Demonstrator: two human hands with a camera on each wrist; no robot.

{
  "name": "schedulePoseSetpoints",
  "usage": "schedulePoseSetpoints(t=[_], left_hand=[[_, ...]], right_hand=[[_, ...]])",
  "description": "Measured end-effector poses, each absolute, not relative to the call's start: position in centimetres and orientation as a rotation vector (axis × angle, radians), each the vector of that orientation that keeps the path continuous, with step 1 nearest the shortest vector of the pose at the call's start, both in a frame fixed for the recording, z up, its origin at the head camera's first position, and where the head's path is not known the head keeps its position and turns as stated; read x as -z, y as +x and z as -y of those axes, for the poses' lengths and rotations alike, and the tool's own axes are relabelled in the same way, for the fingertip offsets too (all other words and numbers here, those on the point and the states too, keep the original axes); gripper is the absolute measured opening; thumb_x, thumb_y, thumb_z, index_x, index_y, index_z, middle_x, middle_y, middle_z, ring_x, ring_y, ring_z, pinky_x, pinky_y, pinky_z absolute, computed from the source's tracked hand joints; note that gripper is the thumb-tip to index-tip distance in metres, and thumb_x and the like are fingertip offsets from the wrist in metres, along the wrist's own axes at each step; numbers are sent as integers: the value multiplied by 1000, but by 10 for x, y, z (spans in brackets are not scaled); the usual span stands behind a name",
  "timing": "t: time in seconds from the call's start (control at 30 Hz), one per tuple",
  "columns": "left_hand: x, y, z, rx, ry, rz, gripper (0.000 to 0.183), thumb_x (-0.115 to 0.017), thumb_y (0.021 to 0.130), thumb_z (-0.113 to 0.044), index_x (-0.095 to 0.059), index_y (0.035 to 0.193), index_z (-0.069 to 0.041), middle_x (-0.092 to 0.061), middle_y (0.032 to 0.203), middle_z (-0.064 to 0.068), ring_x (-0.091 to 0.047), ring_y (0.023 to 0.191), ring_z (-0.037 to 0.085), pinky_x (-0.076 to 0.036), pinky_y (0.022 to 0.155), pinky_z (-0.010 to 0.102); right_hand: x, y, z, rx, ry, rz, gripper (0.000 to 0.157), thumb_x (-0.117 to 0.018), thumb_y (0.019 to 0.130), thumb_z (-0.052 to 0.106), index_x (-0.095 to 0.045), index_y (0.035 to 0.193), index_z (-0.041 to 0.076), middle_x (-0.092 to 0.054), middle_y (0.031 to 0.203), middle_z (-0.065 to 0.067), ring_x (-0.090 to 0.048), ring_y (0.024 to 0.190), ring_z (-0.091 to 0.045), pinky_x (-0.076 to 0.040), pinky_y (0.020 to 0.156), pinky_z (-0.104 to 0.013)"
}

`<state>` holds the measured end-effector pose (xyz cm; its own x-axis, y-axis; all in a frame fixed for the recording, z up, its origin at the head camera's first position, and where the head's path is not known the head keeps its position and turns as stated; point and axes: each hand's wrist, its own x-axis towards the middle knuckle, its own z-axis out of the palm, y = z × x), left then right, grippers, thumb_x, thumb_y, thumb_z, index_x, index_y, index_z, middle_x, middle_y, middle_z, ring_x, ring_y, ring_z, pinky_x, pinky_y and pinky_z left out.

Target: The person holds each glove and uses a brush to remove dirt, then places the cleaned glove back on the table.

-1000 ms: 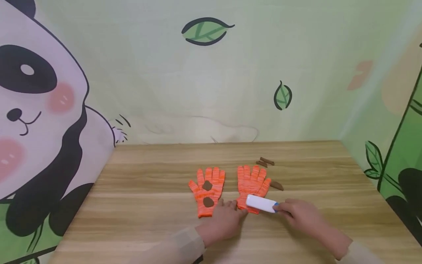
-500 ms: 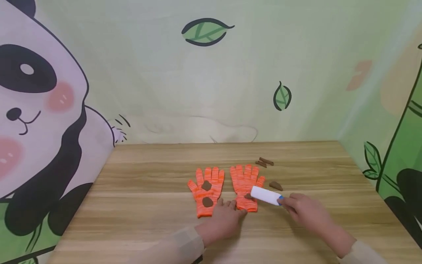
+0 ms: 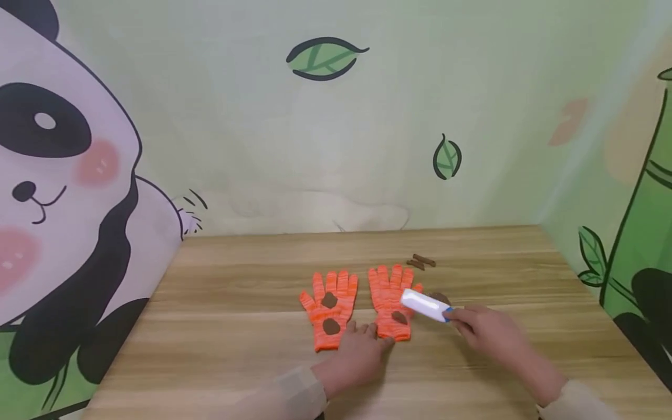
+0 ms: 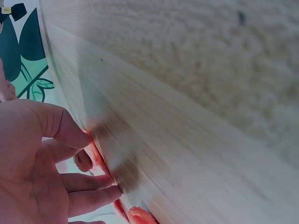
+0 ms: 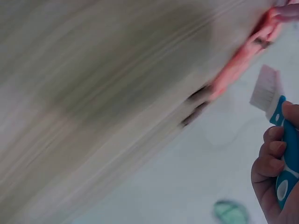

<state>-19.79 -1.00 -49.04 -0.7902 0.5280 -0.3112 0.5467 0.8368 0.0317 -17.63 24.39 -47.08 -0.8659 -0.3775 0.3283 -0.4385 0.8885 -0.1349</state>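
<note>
Two orange knitted gloves lie flat, side by side. The left glove (image 3: 319, 312) bears two brown patches (image 3: 331, 326); the right glove (image 3: 385, 297) shows one brown spot (image 3: 399, 318) near its cuff. My left hand (image 3: 359, 354) reaches between the cuffs, fingers extended, thumb tip at the right glove's cuff. In the left wrist view, fingertips (image 4: 112, 192) meet the orange edge. My right hand (image 3: 485, 332) grips a brush (image 5: 286, 144) by its blue handle, fingers curled round it. Its white bristles (image 3: 422, 304) are over the right glove's thumb side in the head view.
Small brown strips (image 3: 424, 260) lie behind the right glove on the wooden table (image 3: 220, 326). A brown piece (image 3: 440, 297), partly hidden by the brush, lies to the right. A wall cloth with a panda (image 3: 100, 192) and leaves stands behind the table.
The brush has moved up from the right glove's cuff, uncovering the brown spot there. The right glove has shifted a little left. My left hand has stayed nearly still.
</note>
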Motion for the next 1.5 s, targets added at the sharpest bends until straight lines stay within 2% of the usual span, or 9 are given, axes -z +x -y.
schedulePoseSetpoints(t=[0.1, 0.23, 0.4, 0.5, 0.6, 0.7, 0.97, 1.23, 1.5], left_hand=[[491, -198, 11, 103, 811, -2707, 52, -61, 97, -25, -55, 147, -40, -52, 157, 7, -49, 146, 26, -34, 124, 52], [491, -198, 10, 91, 823, -2709, 53, -61, 96, -25, -55, 147, -39, -52, 157, 7, -50, 145, 27, -35, 123, 53], [491, -197, 10, 72, 815, -2701, 51, -59, 98, -25, -55, 147, -38, -51, 157, 8, -49, 146, 29, -34, 124, 53], [491, -197, 10, 83, 818, -2705, 51, -60, 98, -24, -55, 147, -38, -52, 157, 8, -50, 146, 28, -34, 124, 53], [491, -196, 10, 89, 839, -2720, 53, -62, 96, -24, -56, 146, -39, -53, 156, 7, -51, 144, 27, -36, 122, 52], [490, -196, 10, 112, 856, -2733, 54, -64, 94, -24, -56, 145, -40, -55, 153, 5, -53, 142, 24, -38, 120, 51], [492, -196, 13, 97, 860, -2754, 55, -65, 91, -23, -59, 143, -38, -57, 151, 8, -54, 141, 26, -38, 119, 53], [491, -196, 13, 117, 841, -2728, 53, -62, 96, -24, -56, 146, -39, -53, 156, 6, -50, 145, 25, -37, 121, 52], [495, -196, 9, 129, 837, -2744, 51, -63, 95, -30, -56, 145, -38, -56, 151, 6, -54, 139, 26, -37, 119, 53]], right_hand=[[474, -178, -226, -318, 753, 2759, 19, -78, 88, 11, -80, 106, 16, -76, 87, 1, -67, 69, -11, -50, 56, -25], [485, -178, -226, -367, 774, 2746, 18, -78, 86, 9, -80, 103, 16, -78, 88, 1, -74, 78, -17, -57, 63, -30], [480, -175, -245, -358, 598, 2742, 21, -81, 83, 8, -81, 103, 16, -78, 86, 1, -65, 67, -9, -50, 58, -26], [478, -177, -242, -361, 652, 2748, 21, -79, 86, 9, -80, 106, 16, -77, 86, 1, -63, 66, -7, -48, 56, -24], [481, -178, -239, -373, 745, 2774, 19, -77, 88, 11, -80, 106, 17, -79, 91, -1, -73, 76, -15, -55, 61, -28], [485, -177, -246, -396, 703, 2803, 18, -78, 87, 9, -80, 104, 17, -80, 94, 0, -76, 84, -20, -59, 66, -32], [486, -182, -251, -435, 654, 2730, 22, -78, 87, 9, -80, 108, 15, -80, 94, -2, -75, 82, -19, -59, 68, -35], [480, -187, -283, -425, 326, 2782, 19, -75, 89, 8, -79, 107, 6, -79, 99, -21, -75, 82, -39, -56, 63, -52], [459, -181, -285, -507, 293, 2718, 21, -75, 91, 9, -78, 111, 5, -78, 103, -22, -75, 81, -39, -55, 63, -55]])
